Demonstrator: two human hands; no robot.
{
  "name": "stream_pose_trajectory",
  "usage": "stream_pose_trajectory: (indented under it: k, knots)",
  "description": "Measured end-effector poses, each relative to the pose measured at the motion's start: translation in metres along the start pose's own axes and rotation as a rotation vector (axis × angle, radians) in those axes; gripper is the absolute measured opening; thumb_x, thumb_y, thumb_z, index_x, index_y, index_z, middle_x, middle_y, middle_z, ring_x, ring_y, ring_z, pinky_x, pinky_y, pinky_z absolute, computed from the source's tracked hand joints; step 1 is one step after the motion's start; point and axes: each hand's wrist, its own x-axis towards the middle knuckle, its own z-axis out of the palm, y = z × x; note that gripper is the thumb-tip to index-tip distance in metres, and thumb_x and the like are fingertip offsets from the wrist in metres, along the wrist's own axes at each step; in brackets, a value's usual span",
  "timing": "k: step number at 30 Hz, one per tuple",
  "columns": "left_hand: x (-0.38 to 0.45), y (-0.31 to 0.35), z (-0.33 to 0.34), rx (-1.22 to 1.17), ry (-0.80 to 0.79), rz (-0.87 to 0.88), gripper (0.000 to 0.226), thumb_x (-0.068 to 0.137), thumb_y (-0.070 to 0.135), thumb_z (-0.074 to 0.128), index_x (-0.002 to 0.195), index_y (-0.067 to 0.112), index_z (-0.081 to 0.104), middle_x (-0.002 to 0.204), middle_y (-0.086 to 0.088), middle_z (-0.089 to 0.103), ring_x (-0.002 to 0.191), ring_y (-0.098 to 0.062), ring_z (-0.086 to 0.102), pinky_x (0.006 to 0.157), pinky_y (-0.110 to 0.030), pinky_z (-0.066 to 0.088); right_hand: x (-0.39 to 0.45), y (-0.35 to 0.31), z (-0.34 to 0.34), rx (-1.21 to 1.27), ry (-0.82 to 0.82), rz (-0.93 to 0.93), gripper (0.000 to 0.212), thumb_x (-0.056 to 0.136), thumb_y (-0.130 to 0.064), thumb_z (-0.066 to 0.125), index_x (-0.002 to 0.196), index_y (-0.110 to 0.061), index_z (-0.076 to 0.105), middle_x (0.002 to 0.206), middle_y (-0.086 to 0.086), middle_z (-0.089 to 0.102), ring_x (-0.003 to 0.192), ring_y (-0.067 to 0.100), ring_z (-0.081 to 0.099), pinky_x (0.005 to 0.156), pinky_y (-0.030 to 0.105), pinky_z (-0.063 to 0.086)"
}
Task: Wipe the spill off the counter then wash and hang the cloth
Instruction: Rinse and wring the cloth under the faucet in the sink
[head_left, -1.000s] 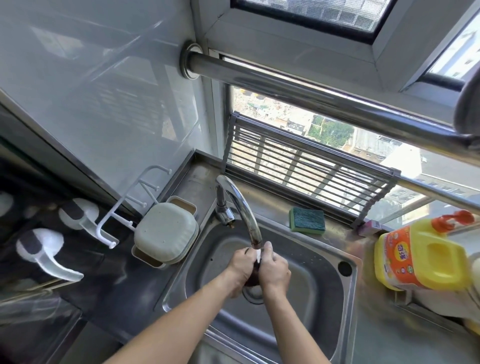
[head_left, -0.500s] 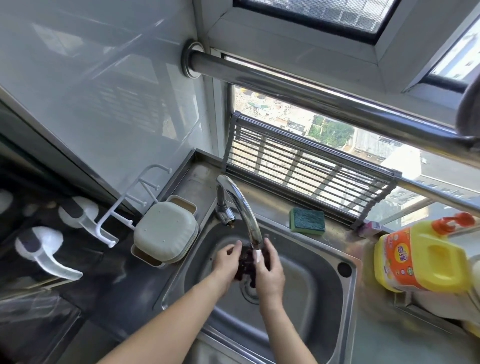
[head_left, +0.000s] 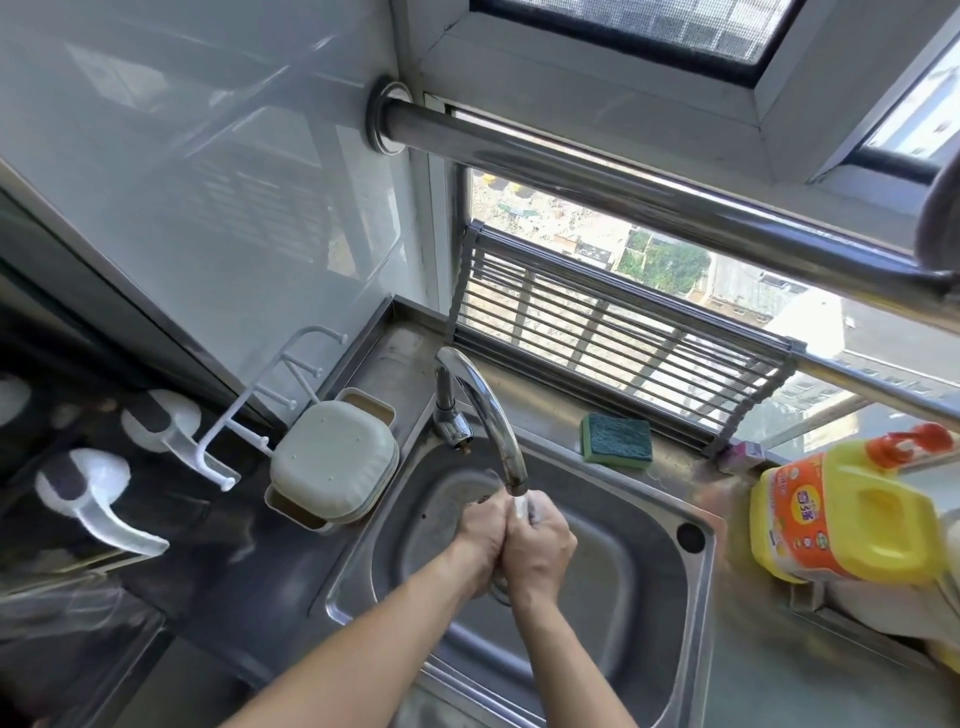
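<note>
Running from the faucet (head_left: 485, 410), water falls onto the left hand (head_left: 480, 535) and right hand (head_left: 540, 545), pressed together over the steel sink (head_left: 670, 613), squeezing the dark cloth (head_left: 482, 500), which is mostly hidden between them.

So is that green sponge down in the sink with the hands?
No, the green sponge lies on the steel ledge behind the sink, beside the faucet, apart from both hands.

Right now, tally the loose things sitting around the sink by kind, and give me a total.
Sponge: 1
Yellow detergent jug: 1
Cream lidded box: 1
Small pink box beside the jug: 1
Total: 4
</note>
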Motion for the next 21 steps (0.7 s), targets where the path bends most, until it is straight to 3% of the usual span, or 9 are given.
stream_pose_trajectory:
  k: [2, 4, 6, 9, 11, 13, 15, 18, 21]
  knots:
    - [-0.004, 0.003, 0.000, 0.021, -0.010, -0.010, 0.025, 0.085, 0.023, 0.070, 0.062, 0.013, 0.068, 0.061, -0.002, 0.064, 0.052, -0.019, 0.059, 0.050, -0.026, 0.044, 0.001, 0.001, -0.001, -0.035, -0.017, -0.005, 0.037, 0.095, -0.023, 0.061, 0.060, -0.021, 0.049, 0.055, -0.004, 0.057, 0.055, 0.014, 0.052, 0.057, 0.032, 0.035]
    - [-0.006, 0.004, -0.005, 0.044, -0.050, -0.002, 0.029, 0.082, 0.033, 0.071, 0.059, 0.016, 0.064, 0.057, -0.002, 0.058, 0.047, -0.018, 0.053, 0.047, -0.023, 0.038, 0.002, 0.001, -0.003, -0.095, -0.066, -0.020, 0.032, 0.098, -0.025, 0.055, 0.067, -0.017, 0.058, 0.065, 0.001, 0.066, 0.066, 0.026, 0.058, 0.062, 0.032, 0.035]
    - [-0.010, 0.006, -0.012, 0.122, -0.084, 0.019, 0.036, 0.081, 0.043, 0.071, 0.059, 0.017, 0.057, 0.051, 0.001, 0.050, 0.039, -0.014, 0.044, 0.044, -0.018, 0.031, 0.006, 0.000, -0.006, -0.101, -0.161, 0.008, 0.036, 0.102, -0.027, 0.048, 0.070, -0.017, 0.062, 0.064, -0.006, 0.063, 0.069, 0.022, 0.057, 0.065, 0.033, 0.036]
    - [-0.014, 0.012, -0.022, 0.235, -0.109, 0.064, 0.035, 0.100, 0.037, 0.056, 0.071, 0.017, 0.055, 0.047, 0.006, 0.049, 0.036, -0.010, 0.043, 0.040, -0.014, 0.028, 0.013, 0.001, -0.009, 0.003, -0.236, 0.113, 0.048, 0.105, -0.035, 0.046, 0.061, -0.019, 0.060, 0.066, -0.009, 0.064, 0.076, 0.022, 0.061, 0.070, 0.034, 0.041]
    - [-0.013, 0.018, -0.029, 0.266, -0.106, 0.105, 0.031, 0.103, 0.038, 0.051, 0.082, 0.017, 0.059, 0.058, 0.002, 0.057, 0.043, -0.013, 0.050, 0.040, -0.017, 0.033, 0.018, 0.010, -0.004, 0.062, -0.210, 0.189, 0.041, 0.101, -0.041, 0.051, 0.068, -0.019, 0.059, 0.074, -0.003, 0.067, 0.083, 0.027, 0.064, 0.077, 0.038, 0.049]
    - [-0.008, 0.020, -0.035, 0.220, -0.031, 0.123, 0.031, 0.102, 0.042, 0.052, 0.092, 0.014, 0.061, 0.077, -0.007, 0.066, 0.059, -0.021, 0.062, 0.048, -0.023, 0.048, 0.018, 0.014, -0.004, 0.159, -0.168, 0.324, 0.022, 0.090, -0.044, 0.066, 0.087, -0.024, 0.060, 0.090, 0.002, 0.069, 0.091, 0.029, 0.067, 0.088, 0.047, 0.055]
    - [-0.003, 0.016, -0.042, 0.207, 0.055, 0.088, 0.026, 0.101, 0.038, 0.056, 0.100, 0.012, 0.062, 0.096, -0.013, 0.070, 0.080, -0.028, 0.067, 0.063, -0.037, 0.057, 0.017, 0.017, -0.008, 0.312, -0.148, 0.416, 0.033, 0.082, -0.031, 0.078, 0.106, -0.022, 0.058, 0.105, 0.005, 0.068, 0.099, 0.028, 0.068, 0.095, 0.051, 0.055]
    - [-0.003, 0.009, -0.039, 0.221, 0.111, 0.118, 0.016, 0.104, 0.026, 0.053, 0.100, 0.016, 0.065, 0.099, -0.008, 0.068, 0.082, -0.021, 0.064, 0.064, -0.034, 0.058, 0.011, 0.021, -0.009, 0.328, -0.221, 0.230, 0.042, 0.085, -0.012, 0.070, 0.124, -0.024, 0.062, 0.116, -0.001, 0.070, 0.111, 0.020, 0.066, 0.101, 0.043, 0.053]
    - [-0.014, 0.006, -0.018, 0.152, 0.037, 0.115, 0.036, 0.109, 0.040, 0.037, 0.105, 0.017, 0.064, 0.096, -0.004, 0.069, 0.085, -0.017, 0.066, 0.068, -0.028, 0.054, -0.007, 0.011, -0.002, 0.205, -0.303, 0.046, 0.022, 0.087, -0.036, 0.058, 0.105, -0.039, 0.070, 0.106, -0.008, 0.073, 0.103, 0.010, 0.067, 0.092, 0.033, 0.053]
